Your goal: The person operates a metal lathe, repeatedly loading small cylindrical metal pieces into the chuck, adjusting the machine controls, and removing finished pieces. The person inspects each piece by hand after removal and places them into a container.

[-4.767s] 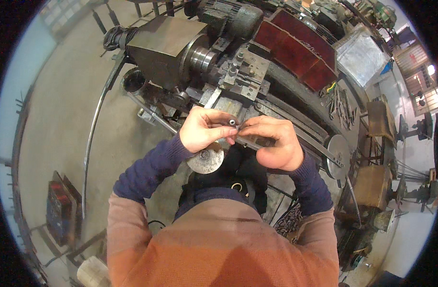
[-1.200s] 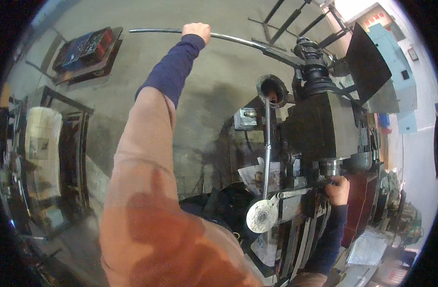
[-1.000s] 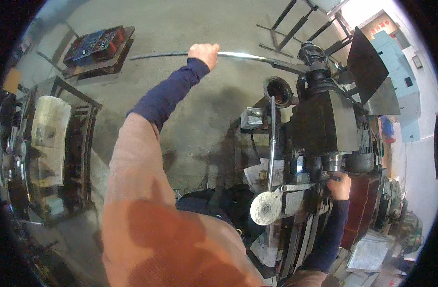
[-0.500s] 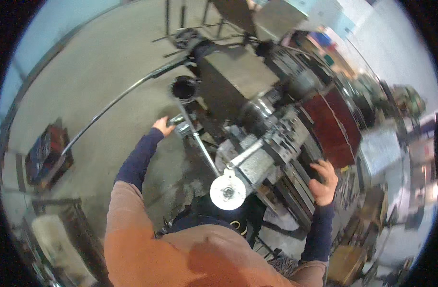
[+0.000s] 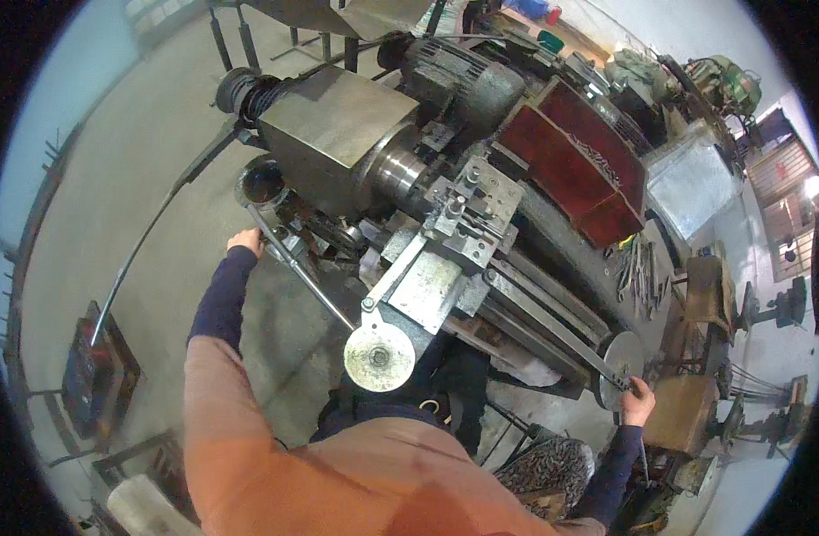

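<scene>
In front of me stands a small lathe with a grey headstock, a shiny round chuck and a tool post. My right hand is closed at the outer end of a long metal bar, beside a round handwheel. At the machine's left side my left hand has its fingers closed by a small metal fitting; what they hold, if anything, is hidden. A pale round dial sits close to my body, with a slanting metal rod to its left.
A dark red tray lies behind the bed, with several hand tools to its right. An electric motor stands behind the headstock. A long lever reaches out left toward a dark box. Metal shavings are heaped at lower right.
My right hand has moved right and toward me, from open above the bed to closed at the bar's end. The view has shifted, so the lathe sits further left. My left hand stays beside the machine.
</scene>
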The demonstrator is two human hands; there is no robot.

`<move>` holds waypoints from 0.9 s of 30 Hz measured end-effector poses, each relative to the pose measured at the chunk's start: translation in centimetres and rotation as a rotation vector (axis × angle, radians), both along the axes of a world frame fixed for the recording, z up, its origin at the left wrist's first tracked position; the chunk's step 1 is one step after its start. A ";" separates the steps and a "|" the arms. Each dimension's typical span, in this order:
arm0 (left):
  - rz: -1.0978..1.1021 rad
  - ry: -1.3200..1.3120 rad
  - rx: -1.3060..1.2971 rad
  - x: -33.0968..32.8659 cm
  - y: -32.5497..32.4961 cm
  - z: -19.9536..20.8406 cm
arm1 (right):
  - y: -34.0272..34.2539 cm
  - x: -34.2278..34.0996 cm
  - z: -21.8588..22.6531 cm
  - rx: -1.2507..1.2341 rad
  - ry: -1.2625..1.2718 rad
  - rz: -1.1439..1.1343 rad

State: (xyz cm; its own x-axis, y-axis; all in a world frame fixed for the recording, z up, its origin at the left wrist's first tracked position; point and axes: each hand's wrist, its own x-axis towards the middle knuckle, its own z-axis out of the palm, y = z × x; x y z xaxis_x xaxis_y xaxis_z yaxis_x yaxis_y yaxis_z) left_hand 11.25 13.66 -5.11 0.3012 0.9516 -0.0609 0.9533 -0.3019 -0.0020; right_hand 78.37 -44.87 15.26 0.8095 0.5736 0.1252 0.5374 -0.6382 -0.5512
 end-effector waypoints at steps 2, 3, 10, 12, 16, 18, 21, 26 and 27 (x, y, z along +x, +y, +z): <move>0.105 -0.116 -0.108 0.5 -2.1 3.5 | -2.9 2.0 -0.7 -0.138 -0.022 -0.108; 0.179 -0.175 -0.158 0.1 -3.4 5.0 | -2.2 1.2 0.5 -0.249 -0.047 -0.142; 0.365 -1.262 -0.238 1.7 -1.9 5.5 | -18.4 11.0 -6.8 -0.859 -0.012 -0.391; 0.409 -1.305 -0.196 3.3 -2.0 5.8 | -18.5 10.5 -6.8 -0.877 -0.034 -0.417; 0.494 -1.487 -0.145 7.0 -1.2 4.2 | -16.4 8.0 -7.2 -0.820 -0.104 -0.643; 0.589 -1.562 -0.186 9.4 -1.9 6.3 | -16.4 4.5 -6.6 -0.847 -0.056 -0.712; 0.533 -1.434 -0.134 6.5 1.1 1.4 | -16.2 1.3 -7.8 -0.861 -0.033 -0.754; 0.656 -1.429 -0.168 9.0 0.2 3.4 | -15.6 -5.8 -8.1 -0.739 -0.094 -0.871; 0.712 -1.449 -0.215 9.1 -0.6 5.2 | -14.9 -6.5 -7.9 -0.717 -0.054 -0.871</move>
